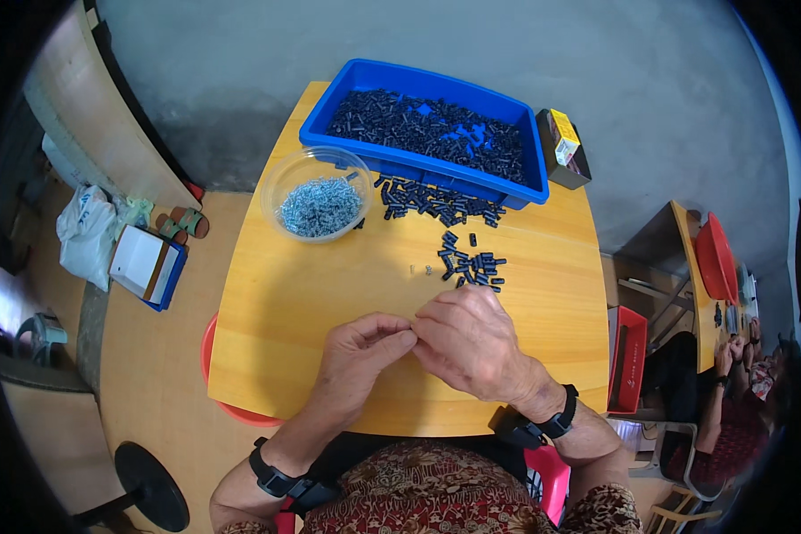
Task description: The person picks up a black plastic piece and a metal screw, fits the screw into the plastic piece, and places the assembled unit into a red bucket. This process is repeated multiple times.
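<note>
Above the near half of the yellow wooden table [267,356], my two hands meet fingertip to fingertip. My left hand [356,356] pinches with thumb and forefinger, and my right hand [473,343] is closed against it. Whatever lies between the fingertips is too small and covered to make out. Just beyond them lie a couple of tiny metal screws [428,270]. A loose group of short black cylindrical parts [485,264] sits past my right hand. Farther off, a larger heap of the same parts [436,205] spreads along the blue tub.
The blue plastic tub [356,153] at the far edge holds many black parts. A clear round bowl [276,191] of small silvery screws stands left of it. A dark box [570,169] with a yellow packet is at right. Another person [730,418] sits at a table far right.
</note>
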Action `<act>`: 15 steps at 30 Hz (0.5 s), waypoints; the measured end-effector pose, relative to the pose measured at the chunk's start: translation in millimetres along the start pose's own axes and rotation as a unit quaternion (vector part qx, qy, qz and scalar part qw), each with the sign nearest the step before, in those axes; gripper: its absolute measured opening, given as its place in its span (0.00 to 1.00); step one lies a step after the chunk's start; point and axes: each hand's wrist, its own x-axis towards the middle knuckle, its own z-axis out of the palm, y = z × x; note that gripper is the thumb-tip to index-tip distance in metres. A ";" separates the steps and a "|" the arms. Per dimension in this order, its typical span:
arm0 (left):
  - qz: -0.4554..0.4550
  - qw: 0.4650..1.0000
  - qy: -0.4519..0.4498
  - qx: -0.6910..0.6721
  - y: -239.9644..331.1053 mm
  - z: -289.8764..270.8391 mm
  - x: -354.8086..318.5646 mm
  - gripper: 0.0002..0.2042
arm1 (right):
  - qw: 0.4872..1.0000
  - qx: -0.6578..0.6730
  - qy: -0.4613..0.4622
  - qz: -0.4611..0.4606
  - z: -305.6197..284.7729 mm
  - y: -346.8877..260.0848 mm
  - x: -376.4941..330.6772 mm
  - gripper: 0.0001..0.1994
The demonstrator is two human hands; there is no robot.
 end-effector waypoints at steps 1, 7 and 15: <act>0.009 1.000 -0.004 -0.007 0.8 0.0 0.1 0.07 | 0.999 0.033 0.005 0.027 0.7 1.4 0.6 0.17; -0.014 1.000 0.011 -0.012 5.3 1.6 -1.5 0.08 | 0.993 0.085 0.019 0.079 3.5 1.5 -1.4 0.17; -0.014 1.000 0.007 -0.019 3.9 1.0 -1.0 0.08 | 0.990 0.103 0.014 0.092 3.4 1.8 -0.9 0.16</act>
